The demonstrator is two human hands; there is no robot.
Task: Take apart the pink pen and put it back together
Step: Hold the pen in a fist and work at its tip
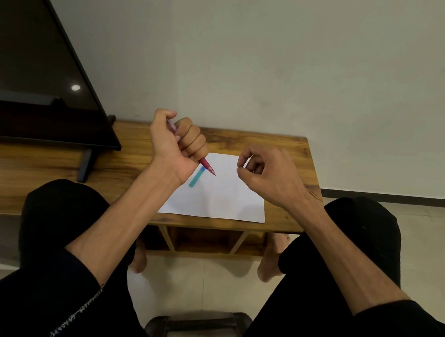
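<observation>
Black-clad knees (66, 234) and a stool (196, 327) are seen nearest the lens, and beyond them the pink pen (207, 165) is clenched in the fist of the left hand (176, 143) above the white paper (221, 193), its tip pointed down to the right. Fingers and thumb of the right hand (266, 170) are pinched together; whether a small part is held there cannot be told. If one is, it could be dropped and lost off the wooden table (295, 148), beside the teal piece (197, 178) lying on the paper.
</observation>
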